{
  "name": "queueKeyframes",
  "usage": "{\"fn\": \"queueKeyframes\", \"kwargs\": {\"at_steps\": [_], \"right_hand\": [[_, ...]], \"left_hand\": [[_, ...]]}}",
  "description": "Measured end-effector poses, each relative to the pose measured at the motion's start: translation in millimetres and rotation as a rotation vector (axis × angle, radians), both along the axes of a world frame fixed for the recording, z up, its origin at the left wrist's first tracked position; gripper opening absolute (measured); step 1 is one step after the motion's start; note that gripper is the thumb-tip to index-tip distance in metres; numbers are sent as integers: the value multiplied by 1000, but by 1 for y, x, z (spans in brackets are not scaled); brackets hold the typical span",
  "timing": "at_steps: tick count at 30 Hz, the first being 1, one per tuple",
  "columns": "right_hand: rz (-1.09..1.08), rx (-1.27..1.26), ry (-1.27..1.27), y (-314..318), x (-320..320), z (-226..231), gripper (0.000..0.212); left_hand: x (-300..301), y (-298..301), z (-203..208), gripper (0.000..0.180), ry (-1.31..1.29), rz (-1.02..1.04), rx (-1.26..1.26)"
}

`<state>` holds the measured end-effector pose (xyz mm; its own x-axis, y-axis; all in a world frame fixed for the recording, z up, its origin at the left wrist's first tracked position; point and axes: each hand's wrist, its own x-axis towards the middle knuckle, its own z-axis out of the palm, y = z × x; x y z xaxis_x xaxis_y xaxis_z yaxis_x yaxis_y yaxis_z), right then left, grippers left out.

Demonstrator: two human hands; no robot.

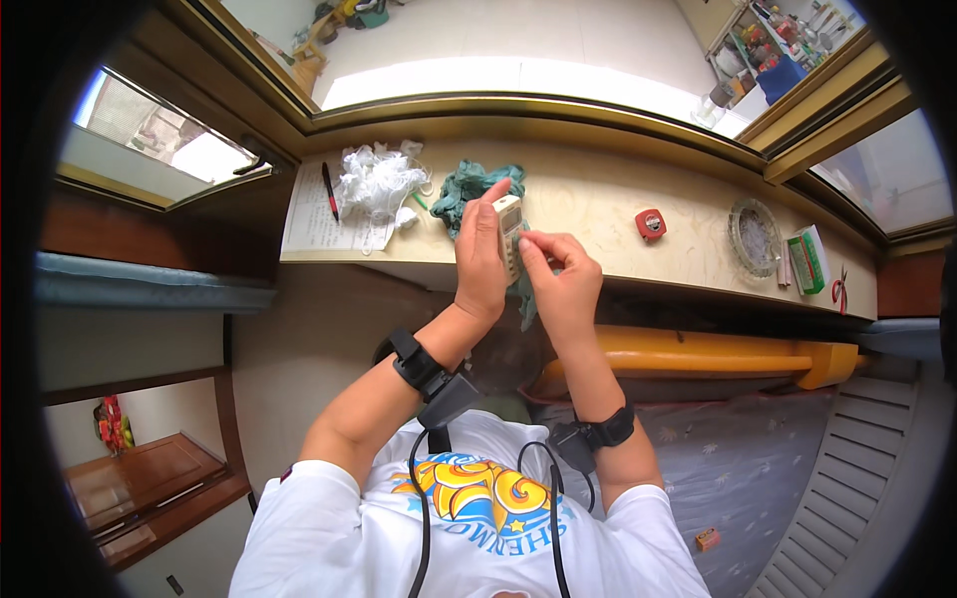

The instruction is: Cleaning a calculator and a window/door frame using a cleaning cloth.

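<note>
My left hand (480, 264) is wrapped round a cream remote control (510, 221) with a small screen and buttons, held tilted above the sill's front edge. Against its right side, the fingers of my right hand (565, 274) are pinched together on a bit of thin green cloth. More of that crumpled green cloth (469, 187) lies behind the remote, and a strip of green hangs below, between my hands. The remote partly hides the cloth, so I cannot tell whether it is one piece.
Left on the sill (588, 199) are tangled white strings (379, 179), a written sheet (317, 234) and a pen (330, 192). Rightward stand a red tape measure (650, 224), a glass ashtray (755, 237), a green-white box (809, 261) and red-handled scissors (840, 289). A window frame (538, 108) runs behind.
</note>
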<state>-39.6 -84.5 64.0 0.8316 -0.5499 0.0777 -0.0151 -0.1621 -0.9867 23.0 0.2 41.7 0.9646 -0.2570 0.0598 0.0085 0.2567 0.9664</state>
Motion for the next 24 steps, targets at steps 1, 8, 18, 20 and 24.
{"fn": "queueKeyframes", "kwargs": {"at_steps": [1,8,18,20,24], "right_hand": [[0,0,0,1,-5,-6,12],[-27,52,23,-4,-9,-6,11],[-18,48,-18,9,-8,-12,11],[1,69,-4,9,-10,-15,11],[-33,93,-29,7,0,-2,10]], "left_hand": [[3,1,0,46,0,0,0],[9,-2,-2,48,59,23,-58],[12,-3,-4,49,-52,28,36],[11,-3,-4,49,-21,26,17],[7,-4,-10,50,-50,19,72]]}}
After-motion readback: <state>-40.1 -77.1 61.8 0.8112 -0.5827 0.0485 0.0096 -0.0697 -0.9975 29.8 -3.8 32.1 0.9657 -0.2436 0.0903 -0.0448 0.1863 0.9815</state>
